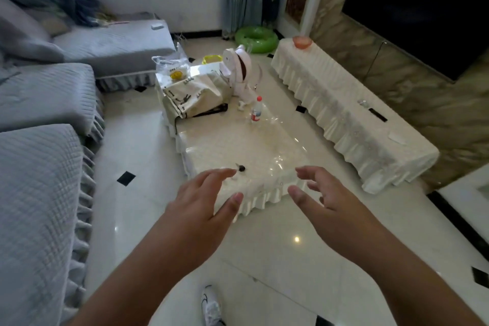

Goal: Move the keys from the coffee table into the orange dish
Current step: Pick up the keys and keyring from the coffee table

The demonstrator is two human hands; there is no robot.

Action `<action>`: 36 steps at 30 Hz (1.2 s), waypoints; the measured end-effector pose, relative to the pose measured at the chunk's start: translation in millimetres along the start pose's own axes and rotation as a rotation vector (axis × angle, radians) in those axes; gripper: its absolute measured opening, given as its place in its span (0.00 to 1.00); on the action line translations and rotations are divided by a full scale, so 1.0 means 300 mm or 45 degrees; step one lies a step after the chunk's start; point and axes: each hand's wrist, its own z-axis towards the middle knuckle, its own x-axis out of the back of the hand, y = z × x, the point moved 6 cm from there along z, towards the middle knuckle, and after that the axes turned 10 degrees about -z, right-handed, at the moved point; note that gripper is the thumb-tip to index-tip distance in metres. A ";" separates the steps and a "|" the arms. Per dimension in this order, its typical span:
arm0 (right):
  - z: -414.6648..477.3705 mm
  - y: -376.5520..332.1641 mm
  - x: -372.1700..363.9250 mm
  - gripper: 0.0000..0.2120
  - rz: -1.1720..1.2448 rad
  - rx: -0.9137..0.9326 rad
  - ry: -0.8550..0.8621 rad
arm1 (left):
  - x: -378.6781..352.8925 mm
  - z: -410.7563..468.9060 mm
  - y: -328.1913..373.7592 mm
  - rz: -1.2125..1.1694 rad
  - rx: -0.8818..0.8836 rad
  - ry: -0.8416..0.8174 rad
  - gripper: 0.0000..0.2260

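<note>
The keys [240,167], a small dark bunch, lie near the front left corner of the cream-covered coffee table [264,145]. My left hand [203,201] hovers over that corner with fingers spread, its fingertips just short of the keys and holding nothing. Over the table's front right edge my right hand [325,201] is also open and empty. The orange dish [301,42] stands far off on the end of a long cloth-draped TV bench [344,103] along the right wall.
At the table's far end sit a patterned bag [195,95], a plastic bag [173,66], a white toy robot dog [240,71] and a small red-capped bottle [256,110]. Grey sofas [39,140] line the left. A green swim ring [255,37] lies on the floor.
</note>
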 end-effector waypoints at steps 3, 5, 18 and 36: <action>0.147 -0.051 -0.006 0.25 -0.002 -0.023 0.009 | 0.060 0.146 -0.031 -0.007 -0.001 -0.035 0.20; 0.228 -0.079 -0.019 0.25 -0.007 -0.024 0.015 | 0.089 0.230 -0.042 -0.001 -0.014 -0.056 0.20; 0.651 -0.078 -0.050 0.27 -0.038 0.008 -0.043 | 0.171 0.559 -0.166 0.017 0.114 -0.019 0.21; 1.409 0.149 0.033 0.29 -0.091 0.370 -0.402 | 0.042 1.050 -0.123 0.063 0.506 0.422 0.22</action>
